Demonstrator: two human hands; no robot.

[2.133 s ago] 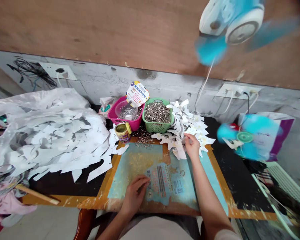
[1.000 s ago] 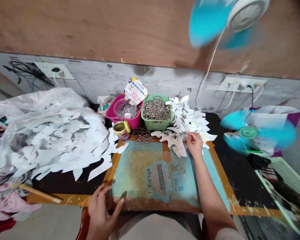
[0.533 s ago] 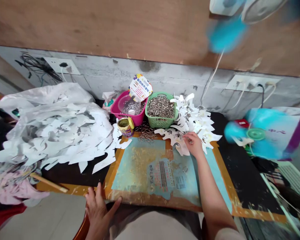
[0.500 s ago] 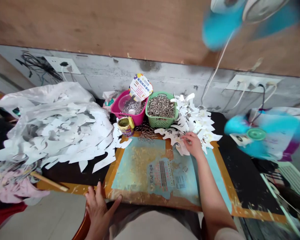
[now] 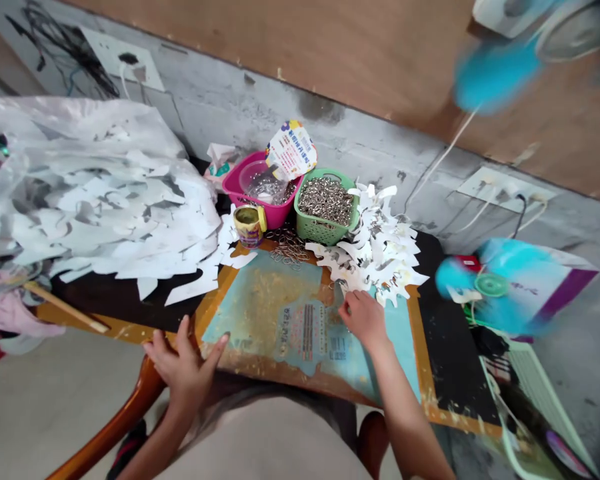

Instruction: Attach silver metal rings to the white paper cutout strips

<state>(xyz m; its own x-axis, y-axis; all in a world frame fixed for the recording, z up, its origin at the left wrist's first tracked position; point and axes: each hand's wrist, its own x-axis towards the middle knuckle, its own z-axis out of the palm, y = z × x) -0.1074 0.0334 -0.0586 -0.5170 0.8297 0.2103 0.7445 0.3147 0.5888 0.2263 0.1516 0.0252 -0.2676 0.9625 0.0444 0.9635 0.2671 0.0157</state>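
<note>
Taped black worktable (image 5: 450, 353), contents from left to right.
Left hand (image 5: 183, 363): fingers spread, at the near-left corner of the blue mat (image 5: 247, 310); mat print in Chinese, too small to read. Card (image 5: 293, 152) above pink basket (image 5: 279, 217): Chinese heading, blurred. Right hand (image 5: 366, 319), over mat: fingers curled; whether tips meet or hold anything, cannot tell. White cut-outs (image 5: 380, 250): just beyond the right fingers, the nearer hand; pile's long axis toward the wall (image 5: 420, 157). Bag (image 5: 570, 290): purple panel, characters apparently 中心.

On my screen I see a grey wall (image 5: 205, 100) with two white socket panels (image 5: 103, 50), and above it a brown board (image 5: 300, 40). Below, I notice a brown wooden chair (image 5: 115, 417) and the pale floor (image 5: 80, 380).
</note>
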